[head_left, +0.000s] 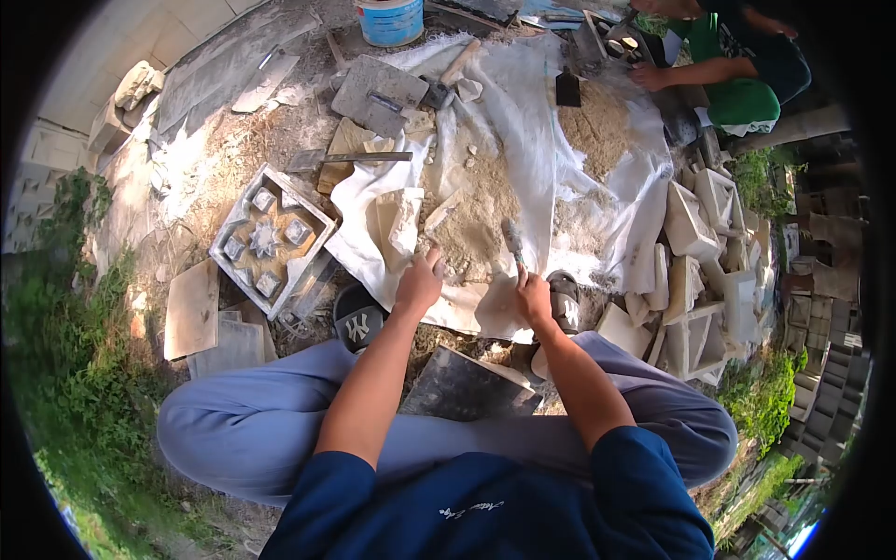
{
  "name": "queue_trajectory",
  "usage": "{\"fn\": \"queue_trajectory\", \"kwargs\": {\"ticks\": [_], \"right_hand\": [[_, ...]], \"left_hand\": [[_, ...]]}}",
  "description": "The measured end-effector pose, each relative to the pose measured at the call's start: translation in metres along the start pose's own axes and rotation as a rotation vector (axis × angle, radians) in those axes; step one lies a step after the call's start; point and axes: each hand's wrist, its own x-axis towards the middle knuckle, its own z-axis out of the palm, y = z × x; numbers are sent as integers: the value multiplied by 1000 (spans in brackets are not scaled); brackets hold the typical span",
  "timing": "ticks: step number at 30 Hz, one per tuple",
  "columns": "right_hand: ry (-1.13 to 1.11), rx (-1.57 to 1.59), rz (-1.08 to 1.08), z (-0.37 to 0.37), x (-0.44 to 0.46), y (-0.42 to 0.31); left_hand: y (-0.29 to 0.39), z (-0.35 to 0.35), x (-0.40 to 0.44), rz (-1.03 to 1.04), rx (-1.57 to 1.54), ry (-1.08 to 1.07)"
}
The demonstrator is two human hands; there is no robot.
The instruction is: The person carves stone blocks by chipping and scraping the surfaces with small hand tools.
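Observation:
My right hand [533,297] is closed around the handle of a small, mortar-caked trowel [511,239], its narrow blade pointing away from me. My left hand [420,283] is at the near edge of a pile of damp, sandy mix [474,224], fingers partly spread and nothing visible in them. The mix lies on a white woven sheet [532,168] between my sandalled feet. Just beyond my left hand stands a pale, rough-edged block [404,222]. To the left lies an octagonal mould [273,241] with a star-shaped centre and several square raised pieces.
A co-worker [747,75] crouches at the back right beside another sand heap [597,131]. Pale hollow cast pieces [695,224] are stacked on the right. A blue bucket [390,21] stands at the back. Before me lies a dark board [471,385]; flat boards [193,308] lean at left.

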Motion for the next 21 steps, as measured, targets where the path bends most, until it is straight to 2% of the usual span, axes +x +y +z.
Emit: {"fn": "queue_trajectory", "kwargs": {"ticks": [4, 5, 6, 9, 11, 14, 16, 17, 19, 21], "right_hand": [[-53, 15, -86, -21, 1, -6], [72, 120, -122, -14, -6, -5], [62, 120, -122, -6, -6, 0], [-101, 42, -56, -3, 3, 8], [-66, 58, -64, -22, -3, -10], [37, 146, -99, -14, -13, -10], [-64, -21, -98, -11, -7, -5], [-114, -6, -98, -11, -3, -3], [-81, 3, -86, -17, -1, -10], [-55, 82, -55, -21, -8, -17]], "left_hand": [[10, -7, -3, 5, -59, -12], [10, -7, -2, -2, -58, -13], [10, -7, 1, -32, -34, -23], [2, 0, 2, -33, -34, -29], [6, -2, 5, 6, -53, -22], [15, -15, -7, -53, -73, -49], [18, -14, -4, -143, -33, -70], [19, -14, -5, -137, -37, -70], [10, -7, -2, 86, -28, 4], [6, -3, 4, 55, -29, -12]]}}
